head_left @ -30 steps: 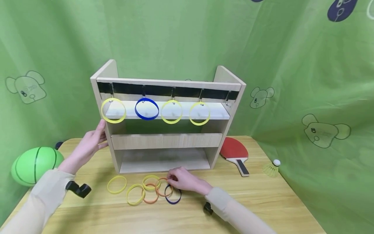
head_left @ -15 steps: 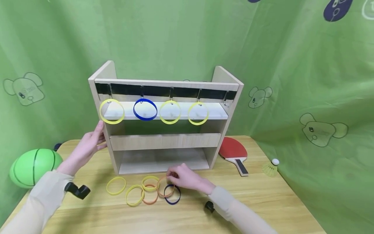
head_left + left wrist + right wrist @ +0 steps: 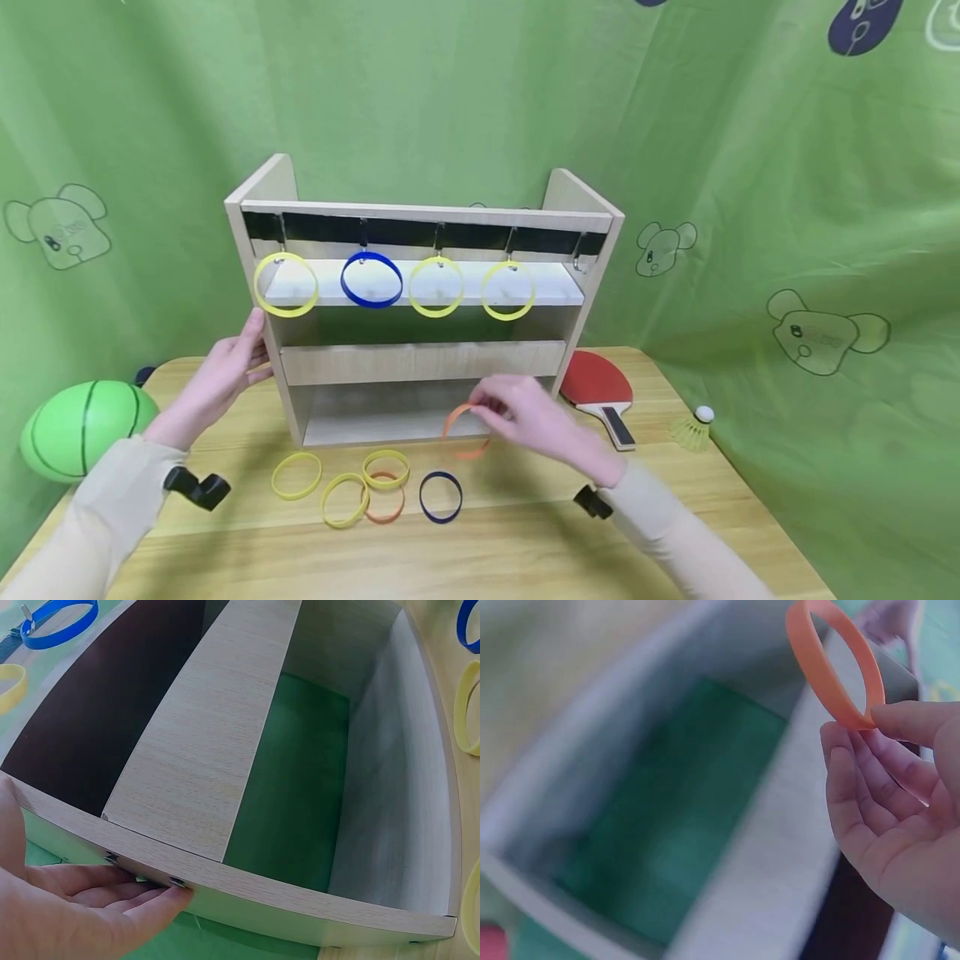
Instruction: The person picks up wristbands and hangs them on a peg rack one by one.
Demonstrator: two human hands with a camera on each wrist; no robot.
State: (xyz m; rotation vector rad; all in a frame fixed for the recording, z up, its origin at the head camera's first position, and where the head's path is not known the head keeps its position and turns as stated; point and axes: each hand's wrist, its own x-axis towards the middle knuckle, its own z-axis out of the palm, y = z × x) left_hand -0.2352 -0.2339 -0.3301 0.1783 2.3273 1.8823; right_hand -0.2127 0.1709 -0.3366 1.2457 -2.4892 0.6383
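Note:
My right hand (image 3: 525,414) pinches an orange silicone wristband (image 3: 814,666) between thumb and fingertips, in front of the shelf's lowest compartment. My left hand (image 3: 225,371) rests against the left side panel of the small wooden shelf (image 3: 423,364); its thumb touches the front edge and its straight fingers lie on the outer face. From metal hooks on the black strip (image 3: 401,232) hang a blue wristband (image 3: 372,304) and several yellow wristbands (image 3: 437,313). On the table lie a dark blue wristband (image 3: 441,521), another orange wristband (image 3: 385,521) and more yellow ones (image 3: 343,524).
One more hook (image 3: 578,254) sits at the strip's right end. To the shelf's right are a red table tennis bat (image 3: 596,379) and a yellow shuttlecock (image 3: 693,429). A green ball (image 3: 86,429) stands at the left. Green curtain (image 3: 420,100) surrounds the wooden table (image 3: 300,550).
My right hand has lifted the orange wristband off the pile, moving it up and to the right. The dark blue wristband now lies uncovered. My left hand stays at the shelf's side.

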